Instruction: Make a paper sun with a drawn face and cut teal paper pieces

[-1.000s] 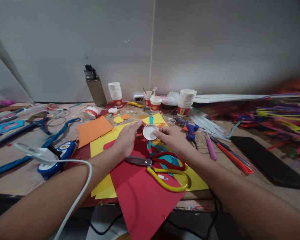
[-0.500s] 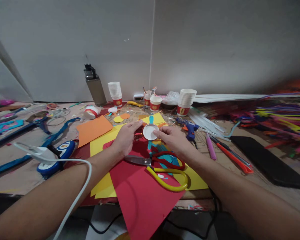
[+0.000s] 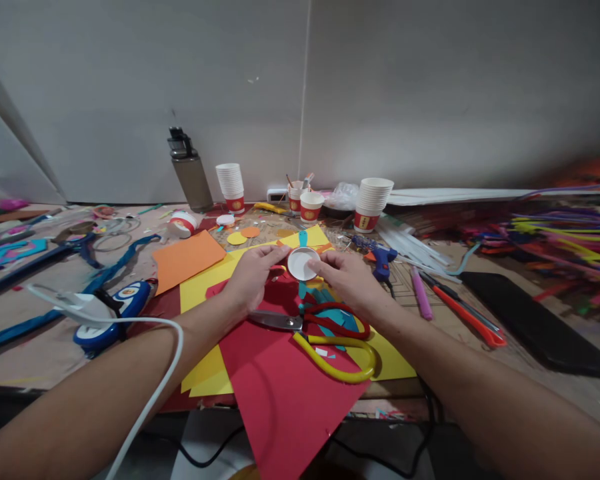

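Observation:
A round white piece with a raised rim, like the bottom of a paper cup (image 3: 303, 265), is held up between my two hands. Blue paper tabs (image 3: 303, 237) stick out above and below it, and orange bits show at its sides. My left hand (image 3: 254, 275) pinches at its left edge. The thumb of my right hand (image 3: 349, 277) presses over its right rim, the fingers mostly behind. Just below lie scissors (image 3: 300, 323) with one red and one yellow handle, on red paper (image 3: 290, 393). Blue paper scraps (image 3: 337, 320) lie beneath the handles.
Yellow paper (image 3: 205, 367) and an orange sheet (image 3: 187, 261) lie left. Behind stand stacked paper cups (image 3: 374, 200) and a bottle (image 3: 193, 177). Right are a blue glue gun (image 3: 381, 260), a cutter (image 3: 467, 313) and a black phone-like slab (image 3: 540, 323). A white cable (image 3: 165, 373) crosses my left forearm.
The white cup bottom has shifted very slightly right and tilted a little in my fingers. Both hands keep their hold; everything else lies as before.

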{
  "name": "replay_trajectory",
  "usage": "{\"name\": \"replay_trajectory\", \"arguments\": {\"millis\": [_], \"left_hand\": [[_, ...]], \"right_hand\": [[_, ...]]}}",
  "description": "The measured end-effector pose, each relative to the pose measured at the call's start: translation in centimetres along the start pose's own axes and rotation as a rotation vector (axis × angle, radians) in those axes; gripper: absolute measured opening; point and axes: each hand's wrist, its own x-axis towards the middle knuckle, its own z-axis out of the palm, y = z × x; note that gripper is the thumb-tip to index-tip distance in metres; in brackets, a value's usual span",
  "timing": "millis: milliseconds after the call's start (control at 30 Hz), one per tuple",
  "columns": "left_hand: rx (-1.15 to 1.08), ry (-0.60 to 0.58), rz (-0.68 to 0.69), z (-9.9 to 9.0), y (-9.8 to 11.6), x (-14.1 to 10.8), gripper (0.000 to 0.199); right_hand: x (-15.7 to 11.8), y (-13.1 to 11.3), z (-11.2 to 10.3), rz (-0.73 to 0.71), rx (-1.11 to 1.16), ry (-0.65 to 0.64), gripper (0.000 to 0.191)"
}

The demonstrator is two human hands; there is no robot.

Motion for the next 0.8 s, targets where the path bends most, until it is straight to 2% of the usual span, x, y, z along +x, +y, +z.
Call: {"name": "replay_trajectory", "arguments": {"millis": [500, 800], "left_hand": [[-0.021, -0.022, 0.02, -0.02, -0.15, -0.07, 0.024], [-0.094, -0.094, 0.04, 0.18, -0.41, 0.1, 0.028]], "right_hand": [[0.14, 0.21, 0.1, -0.013, 0.036, -0.007, 0.035], [0.22, 0.4, -0.01, -0.006, 0.004, 0.013, 0.036]]}}
